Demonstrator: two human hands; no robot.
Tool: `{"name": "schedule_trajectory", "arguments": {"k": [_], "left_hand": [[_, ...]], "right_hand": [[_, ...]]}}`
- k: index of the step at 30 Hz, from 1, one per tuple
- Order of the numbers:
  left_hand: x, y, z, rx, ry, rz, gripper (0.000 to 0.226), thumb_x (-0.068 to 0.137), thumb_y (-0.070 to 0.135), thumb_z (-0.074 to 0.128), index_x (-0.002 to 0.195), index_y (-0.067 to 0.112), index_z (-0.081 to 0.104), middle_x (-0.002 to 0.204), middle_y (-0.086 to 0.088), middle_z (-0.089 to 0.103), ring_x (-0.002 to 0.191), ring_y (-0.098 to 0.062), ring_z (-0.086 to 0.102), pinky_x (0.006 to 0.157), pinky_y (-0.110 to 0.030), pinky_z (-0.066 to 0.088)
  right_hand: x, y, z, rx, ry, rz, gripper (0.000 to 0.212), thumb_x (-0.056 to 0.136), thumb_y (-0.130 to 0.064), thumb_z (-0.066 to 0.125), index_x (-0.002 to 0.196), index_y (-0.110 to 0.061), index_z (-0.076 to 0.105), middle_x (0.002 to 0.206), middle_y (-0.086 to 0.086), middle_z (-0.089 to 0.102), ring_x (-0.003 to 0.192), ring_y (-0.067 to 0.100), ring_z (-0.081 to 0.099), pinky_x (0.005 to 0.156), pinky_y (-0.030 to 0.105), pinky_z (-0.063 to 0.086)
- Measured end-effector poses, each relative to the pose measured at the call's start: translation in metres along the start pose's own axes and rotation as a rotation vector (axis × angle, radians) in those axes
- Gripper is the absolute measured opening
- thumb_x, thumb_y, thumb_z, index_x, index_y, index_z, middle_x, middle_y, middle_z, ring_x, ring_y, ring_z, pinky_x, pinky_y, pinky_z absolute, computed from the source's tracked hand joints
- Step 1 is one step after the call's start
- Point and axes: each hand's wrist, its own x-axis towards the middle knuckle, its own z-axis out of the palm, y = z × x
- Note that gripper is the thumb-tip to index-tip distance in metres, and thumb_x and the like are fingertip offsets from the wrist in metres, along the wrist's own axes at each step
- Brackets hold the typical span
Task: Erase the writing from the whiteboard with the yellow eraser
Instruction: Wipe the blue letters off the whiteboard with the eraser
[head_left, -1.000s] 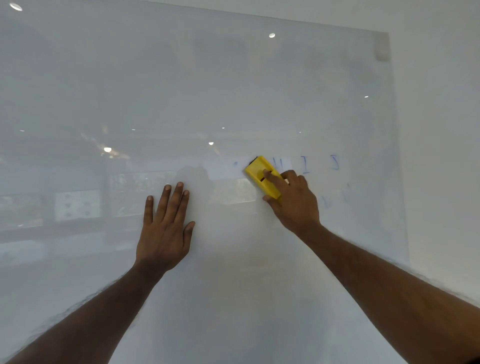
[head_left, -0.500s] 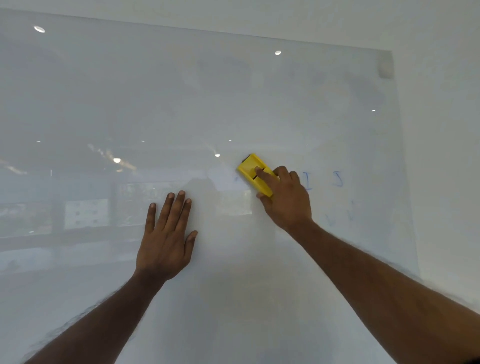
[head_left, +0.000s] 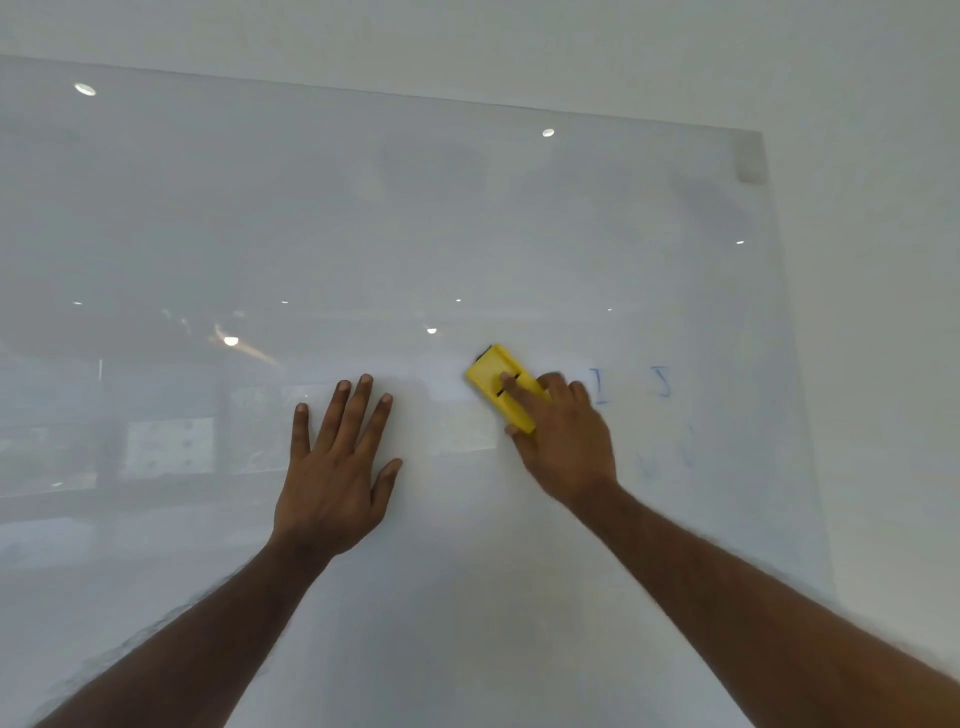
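A glossy glass whiteboard (head_left: 467, 218) fills most of the head view. My right hand (head_left: 563, 439) presses the yellow eraser (head_left: 493, 376) flat against the board, fingers on its back, the eraser tilted up to the left. Just right of that hand is blue writing: the letter I (head_left: 600, 387) and the letter J (head_left: 663, 382), with fainter blue marks (head_left: 667, 460) below them. My left hand (head_left: 335, 467) lies flat on the board with fingers spread, left of the eraser, holding nothing.
The board's right edge runs down next to a plain white wall (head_left: 878, 312). A small grey mount (head_left: 750, 161) sits at the board's top right corner. The glass reflects ceiling lights and a room.
My right hand has slid the eraser to the left; the letter that stood right of the eraser a second ago no longer shows. My view has tilted up. The left hand stays flat.
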Motion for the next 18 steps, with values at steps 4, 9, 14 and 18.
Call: {"name": "schedule_trajectory", "arguments": {"k": [4, 9, 14, 18], "left_hand": [[0.006, 0.009, 0.002, 0.004, 0.004, 0.056, 0.064, 0.1, 0.041, 0.033, 0.158, 0.017, 0.024, 0.169, -0.008, 0.012, 0.156, -0.028, 0.01, 0.123, -0.058, 0.015], [0.015, 0.023, 0.007, 0.003, -0.001, 0.08, 0.063, 0.102, 0.034, 0.029, 0.157, 0.004, 0.022, 0.168, -0.011, 0.014, 0.155, -0.028, 0.014, 0.123, -0.054, 0.02], [0.012, 0.034, 0.013, -0.027, -0.014, 0.052, 0.065, 0.102, 0.036, 0.028, 0.157, 0.001, 0.019, 0.168, -0.013, 0.014, 0.155, -0.029, 0.013, 0.124, -0.054, 0.018], [0.011, 0.038, 0.014, -0.045, 0.001, 0.029, 0.068, 0.101, 0.038, 0.03, 0.157, 0.001, 0.019, 0.168, -0.013, 0.014, 0.155, -0.029, 0.012, 0.124, -0.054, 0.016]], "right_hand": [[-0.058, 0.001, 0.016, -0.008, -0.105, -0.297, 0.06, 0.077, -0.031, 0.073, 0.133, -0.031, 0.053, 0.11, 0.009, 0.059, 0.078, 0.03, 0.052, 0.055, 0.036, 0.049], [-0.019, 0.049, -0.005, -0.063, -0.01, -0.092, 0.058, 0.076, -0.032, 0.075, 0.131, -0.033, 0.055, 0.106, 0.007, 0.058, 0.081, 0.031, 0.054, 0.054, 0.033, 0.048], [-0.021, 0.053, -0.002, -0.038, 0.043, 0.023, 0.057, 0.08, -0.035, 0.071, 0.134, -0.032, 0.052, 0.109, 0.006, 0.055, 0.086, 0.029, 0.05, 0.054, 0.033, 0.045], [-0.067, 0.054, 0.005, -0.064, -0.072, -0.227, 0.057, 0.078, -0.037, 0.073, 0.131, -0.031, 0.054, 0.107, 0.006, 0.059, 0.078, 0.028, 0.052, 0.052, 0.033, 0.046]]}}
